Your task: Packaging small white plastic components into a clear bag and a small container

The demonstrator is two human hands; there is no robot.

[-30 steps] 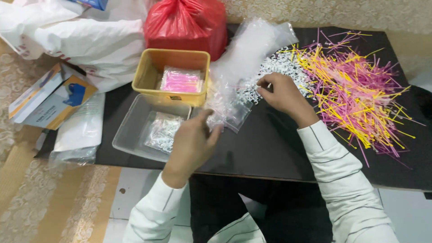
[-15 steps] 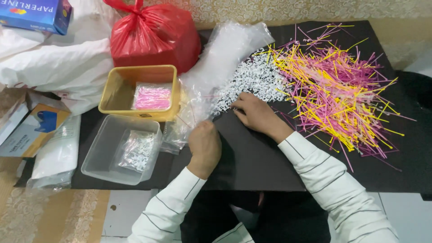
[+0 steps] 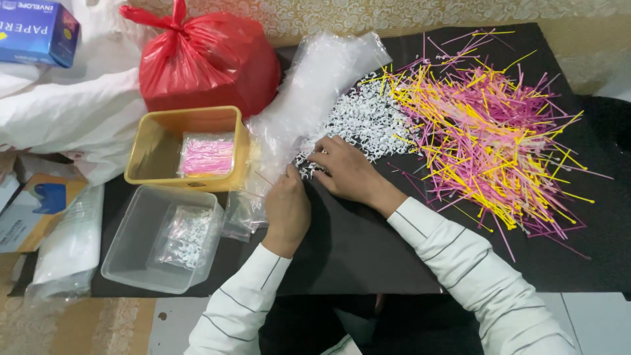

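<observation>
On a black mat (image 3: 368,250), my left hand (image 3: 286,207) pinches the edge of a small clear plastic bag (image 3: 253,190) beside the yellow tub. My right hand (image 3: 345,171) rests on the near edge of a heap of small white plastic pieces (image 3: 365,118), its fingers curled over a few of them close to the bag's mouth. Whether it grips any is hidden by the fingers. A spread of pink and yellow thin plastic sticks (image 3: 486,131) lies to the right of that heap.
A yellow tub (image 3: 148,158) holds a packed bag of pink sticks (image 3: 207,156). A clear tub (image 3: 131,243) holds a bag of white pieces. A pile of empty clear bags (image 3: 315,72), a tied red bag (image 3: 210,59), white sacks (image 3: 72,112) and a blue box (image 3: 36,33) lie behind.
My left hand has drawn the clear bag down and left, toward the tubs. My right hand has slid left along the white heap to the bag's mouth. The camera view has shifted.
</observation>
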